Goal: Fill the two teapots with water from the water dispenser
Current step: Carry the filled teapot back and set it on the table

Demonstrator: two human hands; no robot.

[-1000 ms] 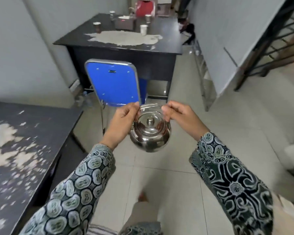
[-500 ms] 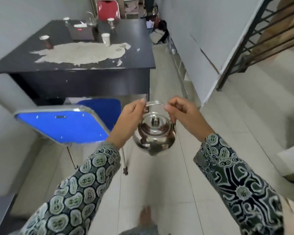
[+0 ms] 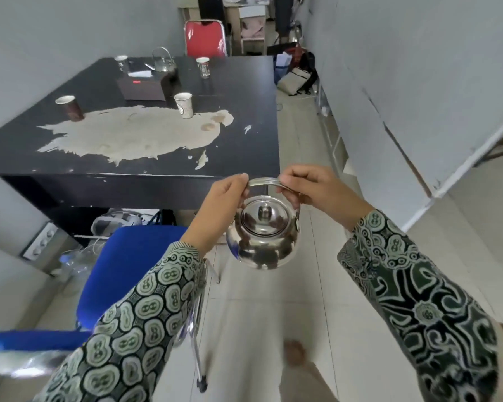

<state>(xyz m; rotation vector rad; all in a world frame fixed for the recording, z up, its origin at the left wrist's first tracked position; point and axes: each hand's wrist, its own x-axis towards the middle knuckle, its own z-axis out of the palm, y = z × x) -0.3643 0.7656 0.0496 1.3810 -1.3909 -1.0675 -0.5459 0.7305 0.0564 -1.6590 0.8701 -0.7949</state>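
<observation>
A strip of bare tiled floor (image 3: pixel 302 158) runs up the middle-right of the frame, between the black table (image 3: pixel 244 111) on the left and the grey wall (image 3: pixel 404 82) on the right. A blue chair (image 3: pixel 128 271) blocks the lower left; bags (image 3: pixel 298 74) crowd the far end.

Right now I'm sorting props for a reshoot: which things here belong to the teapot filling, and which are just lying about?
Job:
teapot in hand, lid on
left hand and right hand, both pinching its handle
second teapot on the black table

Lying about:
four paper cups
dark box
blue chair
red chair
bags
</observation>
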